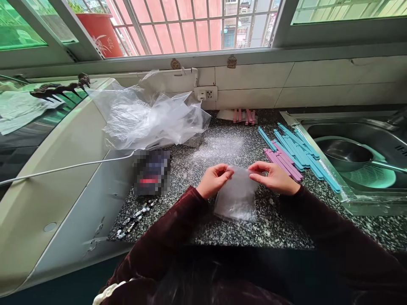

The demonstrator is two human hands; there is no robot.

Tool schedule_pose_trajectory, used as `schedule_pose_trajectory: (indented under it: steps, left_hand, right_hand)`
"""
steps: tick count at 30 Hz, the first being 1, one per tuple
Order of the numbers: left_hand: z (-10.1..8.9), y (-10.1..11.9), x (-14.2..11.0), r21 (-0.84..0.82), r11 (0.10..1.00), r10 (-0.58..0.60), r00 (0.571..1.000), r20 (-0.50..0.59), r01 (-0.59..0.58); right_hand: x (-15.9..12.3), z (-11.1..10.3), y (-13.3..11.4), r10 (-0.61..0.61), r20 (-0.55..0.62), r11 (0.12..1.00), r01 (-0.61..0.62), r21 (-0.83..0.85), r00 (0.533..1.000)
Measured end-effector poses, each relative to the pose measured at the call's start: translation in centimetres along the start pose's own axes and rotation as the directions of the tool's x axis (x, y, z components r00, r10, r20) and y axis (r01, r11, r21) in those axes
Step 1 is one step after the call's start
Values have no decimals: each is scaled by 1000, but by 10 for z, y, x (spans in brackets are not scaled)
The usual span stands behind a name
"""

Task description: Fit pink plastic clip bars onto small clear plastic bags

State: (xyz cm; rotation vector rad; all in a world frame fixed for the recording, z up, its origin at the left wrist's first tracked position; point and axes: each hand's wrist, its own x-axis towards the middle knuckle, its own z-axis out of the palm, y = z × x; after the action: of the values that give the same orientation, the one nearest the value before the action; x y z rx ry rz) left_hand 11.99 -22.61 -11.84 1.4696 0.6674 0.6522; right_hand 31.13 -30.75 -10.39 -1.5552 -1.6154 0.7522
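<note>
A small clear plastic bag (237, 199) hangs between my hands over the speckled countertop (203, 228). My left hand (214, 180) pinches its upper left corner between thumb and fingers. At the upper right corner, my right hand (275, 177) pinches the bag the same way. The bag looks flat, and I see nothing inside it. Just beyond my right hand lie pink bag sealing clips (282, 161) and a spread of several blue sealing clips (300, 150).
A heap of clear plastic bags (152, 118) lies at the back left. Pink clips on a packet (244, 116) rest by the wall. To the right is a sink (349, 199) with a pan (345, 151). A blurred phone (152, 173) with a cable (73, 165) lies left.
</note>
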Motion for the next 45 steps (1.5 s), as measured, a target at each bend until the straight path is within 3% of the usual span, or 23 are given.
schedule_pose_trajectory:
  steps: [3,6,10,20,26,30,35,39,42,45]
  left_hand:
    - [1,-1,-1,14,1000,1,999,36,-1]
    - [3,-3,-3,7,999,-39,993,109,38]
    - [3,-3,-3,-18,997,-72,990,119,75]
    - [0,-4,0,-108,991,-75,993,96,85]
    - [9,-7,-3,-182,968,-130,966,222,172]
    - [14,-9,-4,-181,961,-153,949,274,207]
    - [11,-9,-3,-157,963,-173,950,261,218]
    - [7,-10,-2,-145,970,-163,964,211,196]
    - [4,-11,0,-143,981,-113,982,150,134]
    - [1,-12,3,-123,991,-52,995,80,62]
  right_hand:
    - [2,-2,-8,-161,-109,986,154,-68,981]
    - [4,-1,-15,-270,-55,957,262,-125,961]
    - [3,3,-18,-241,36,962,243,-127,970]
    - [-6,6,-4,-255,43,957,258,-133,966]
    - [-4,17,-8,-452,-8,871,440,-220,892]
    - [-4,21,-9,-512,-11,830,492,-262,859]
    - [-4,19,-8,-446,-136,882,409,-235,884]
    - [-4,12,-9,-271,-192,962,259,-83,943]
    - [-3,6,-7,-71,-28,997,70,-38,997]
    - [-3,4,-6,81,178,996,-75,-42,981]
